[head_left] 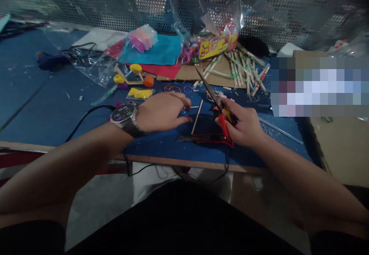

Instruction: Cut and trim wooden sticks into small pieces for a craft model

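Right of center in the frame, a person's right hand (245, 124) is gripping scissors (216, 101), fingers clamped around the handles, likely to keep the blades pointing up and away from the body. The left hand (164, 111) is spreading thumb and fingers apart near a thin stick (197, 117), apparently holding nothing. Below, a red-edged cutter (210, 138) is lying toward the blue surface's (161, 147) front edge, perhaps for easy reach.

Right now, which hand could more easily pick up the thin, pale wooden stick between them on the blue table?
Probably the left hand: it looks empty and open, close beside the stick. The right hand holds red-and-yellow-handled metal scissors.
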A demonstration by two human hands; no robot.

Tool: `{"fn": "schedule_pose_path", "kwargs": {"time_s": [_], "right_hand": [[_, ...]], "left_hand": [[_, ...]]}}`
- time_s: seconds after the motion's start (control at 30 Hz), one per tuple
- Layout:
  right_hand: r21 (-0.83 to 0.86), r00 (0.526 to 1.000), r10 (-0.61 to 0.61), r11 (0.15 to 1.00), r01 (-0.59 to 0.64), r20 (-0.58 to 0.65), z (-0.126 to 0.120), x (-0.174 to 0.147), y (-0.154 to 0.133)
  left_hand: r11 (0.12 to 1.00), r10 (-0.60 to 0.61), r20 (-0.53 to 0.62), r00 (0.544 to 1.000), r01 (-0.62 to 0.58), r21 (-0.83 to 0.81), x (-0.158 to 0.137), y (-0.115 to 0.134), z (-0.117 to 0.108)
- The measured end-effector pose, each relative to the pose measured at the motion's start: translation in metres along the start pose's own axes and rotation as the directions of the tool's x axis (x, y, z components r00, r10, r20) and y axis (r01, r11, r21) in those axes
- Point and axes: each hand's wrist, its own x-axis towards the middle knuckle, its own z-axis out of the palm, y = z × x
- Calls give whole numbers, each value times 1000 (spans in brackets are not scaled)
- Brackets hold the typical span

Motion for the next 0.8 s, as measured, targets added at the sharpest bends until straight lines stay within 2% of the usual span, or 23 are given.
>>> {"fn": "schedule_pose_path", "kwargs": {"time_s": [0.1,0.27,0.47,0.6,0.8], "right_hand": [[22,1000,14,1000,-15,12,0,-1,2],[25,999,39,999,-40,20,0,-3,5],[11,999,31,999,-30,-16,0,-2,4],[33,1000,23,999,-23,-20,1,-3,5],[52,998,58,997,-58,-6,0,-3,3]], "left_hand": [[999,24,43,999,-25,32,10,10,-1],[990,-65,47,997,59,126,16,20,3],[985,-94,138,986,72,157,13,39,13],[988,-89,142,986,69,140,13,37,16],[983,-122,90,989,108,147,11,35,16]]}}
